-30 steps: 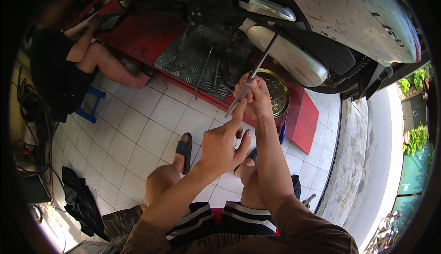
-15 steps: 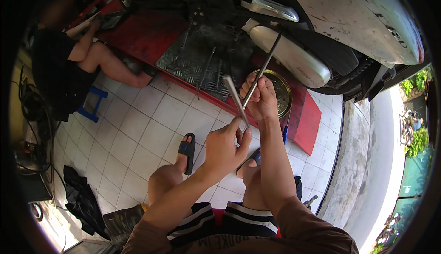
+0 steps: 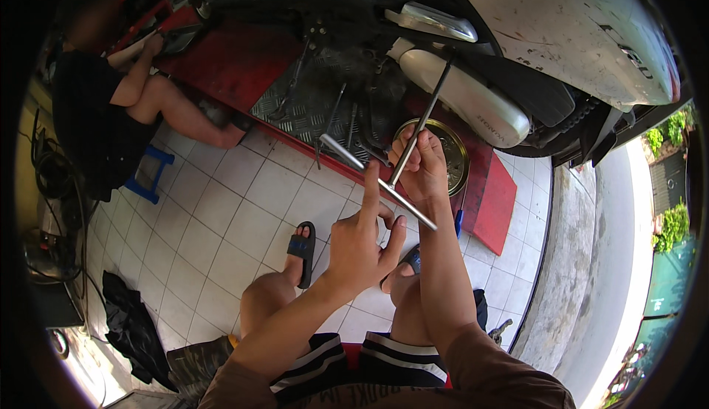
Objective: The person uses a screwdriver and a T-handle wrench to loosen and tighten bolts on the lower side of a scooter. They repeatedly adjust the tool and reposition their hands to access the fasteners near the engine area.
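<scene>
Metal T-wrench (image 3: 422,124), crossbar (image 3: 405,201) less steep than before

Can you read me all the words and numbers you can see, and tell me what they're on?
I won't copy words out, but here's where they are:
Dark letters: pale motorbike panel.
Small letters: silver exhaust cover.
Dark letters, partly cut off: brown shirt.
Blue mark, too small to read: left sandal.
White mark, too small: green wall.

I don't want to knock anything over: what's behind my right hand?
Behind your right hand, gripping a T-handle wrench, a round gold-rimmed dish partly shows on a red platform. What lies in the covered part can't be seen.
</scene>
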Motion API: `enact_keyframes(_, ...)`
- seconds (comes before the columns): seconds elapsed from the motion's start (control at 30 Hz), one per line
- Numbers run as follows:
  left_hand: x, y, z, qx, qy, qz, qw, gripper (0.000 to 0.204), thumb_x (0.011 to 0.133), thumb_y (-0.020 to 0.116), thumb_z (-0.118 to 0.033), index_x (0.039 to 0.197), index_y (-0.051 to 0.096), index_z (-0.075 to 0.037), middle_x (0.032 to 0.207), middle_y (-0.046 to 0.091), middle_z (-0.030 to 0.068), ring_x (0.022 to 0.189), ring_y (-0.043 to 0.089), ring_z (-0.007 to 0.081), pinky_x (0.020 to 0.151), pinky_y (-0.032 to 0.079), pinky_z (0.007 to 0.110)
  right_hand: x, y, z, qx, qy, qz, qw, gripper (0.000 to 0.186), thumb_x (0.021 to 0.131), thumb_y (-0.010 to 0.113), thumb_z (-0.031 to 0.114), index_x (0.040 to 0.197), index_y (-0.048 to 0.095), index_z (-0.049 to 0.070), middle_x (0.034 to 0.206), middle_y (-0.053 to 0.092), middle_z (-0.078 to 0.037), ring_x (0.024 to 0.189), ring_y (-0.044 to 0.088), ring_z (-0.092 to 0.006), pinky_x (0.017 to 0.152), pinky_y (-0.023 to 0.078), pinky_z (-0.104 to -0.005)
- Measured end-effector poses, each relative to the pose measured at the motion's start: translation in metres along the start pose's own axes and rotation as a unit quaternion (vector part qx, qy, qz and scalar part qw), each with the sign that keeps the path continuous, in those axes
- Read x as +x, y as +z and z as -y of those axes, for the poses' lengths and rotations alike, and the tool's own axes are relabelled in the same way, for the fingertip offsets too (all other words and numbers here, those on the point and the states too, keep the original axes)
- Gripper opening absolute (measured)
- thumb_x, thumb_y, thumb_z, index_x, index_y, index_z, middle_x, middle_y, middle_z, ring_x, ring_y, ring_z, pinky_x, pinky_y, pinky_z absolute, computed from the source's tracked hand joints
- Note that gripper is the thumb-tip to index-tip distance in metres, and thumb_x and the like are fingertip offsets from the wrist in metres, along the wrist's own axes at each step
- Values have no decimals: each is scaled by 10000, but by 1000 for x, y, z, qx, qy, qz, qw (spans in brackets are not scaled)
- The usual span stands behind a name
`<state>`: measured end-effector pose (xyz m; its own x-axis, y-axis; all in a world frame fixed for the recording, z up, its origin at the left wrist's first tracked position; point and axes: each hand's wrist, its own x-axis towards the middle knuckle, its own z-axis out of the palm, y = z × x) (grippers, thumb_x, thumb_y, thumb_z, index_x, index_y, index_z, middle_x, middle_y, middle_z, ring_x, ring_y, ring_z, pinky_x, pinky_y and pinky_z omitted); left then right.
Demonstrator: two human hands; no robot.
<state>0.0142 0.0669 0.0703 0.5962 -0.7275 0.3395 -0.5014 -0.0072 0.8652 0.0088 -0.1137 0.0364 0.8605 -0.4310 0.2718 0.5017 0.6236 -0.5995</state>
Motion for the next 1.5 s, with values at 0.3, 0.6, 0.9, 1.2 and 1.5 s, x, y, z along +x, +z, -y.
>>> enact_keyframes(0.3, -3, 2, -6, -101, -8, -58, 993, 637, 904, 593, -142, 1419, 317, 112, 631, 588, 39, 443, 500, 110, 448, 401, 242, 2, 0, -2, -38, 8, -23, 999, 318, 985, 555, 301, 962, 573, -15, 553, 414, 32, 527, 341, -63, 512, 278, -224)
enact_keyframes(0.6, 6, -15, 30, -184, -257, -85, 945, 406, 960, 543, -247, 640, 599, -3, 501, 384, -36, 477, 314, 42, 473, 244, 262, -22, -6, 5, -86, 60, -123, 987, 309, 987, 516, 283, 784, 558, 54, 489, 401, 9, 410, 295, -85, 429, 238, -240)
enact_keyframes(0.9, 49, -15, 44, 17, -73, -147, 986, 204, 928, 600, -143, 804, 649, 12, 522, 477, -27, 472, 397, 30, 453, 294, 239, -50, -22, 18, -292, 167, -336, 880, 433, 984, 513, 292, 646, 613, 39, 441, 424, 1, 337, 314, -87, 357, 207, -261)
enact_keyframes(1.2, 220, 97, 23, 186, 71, -111, 974, 218, 843, 671, -228, 1004, 716, -88, 671, 672, 104, 627, 660, 304, 596, 521, 407, -76, -53, 43, -385, 339, -235, 825, 481, 1005, 449, 320, 774, 702, -18, 456, 537, -79, 353, 485, -124, 364, 359, -259)
enact_keyframes(1.5, 281, 128, 46, 328, 105, -200, 917, 237, 762, 706, -329, 881, 748, -128, 820, 711, 126, 798, 681, 341, 712, 553, 441, -79, -52, 62, -353, 335, -238, 841, 453, 990, 467, 316, 759, 694, 0, 500, 572, -73, 380, 490, -119, 388, 368, -265)
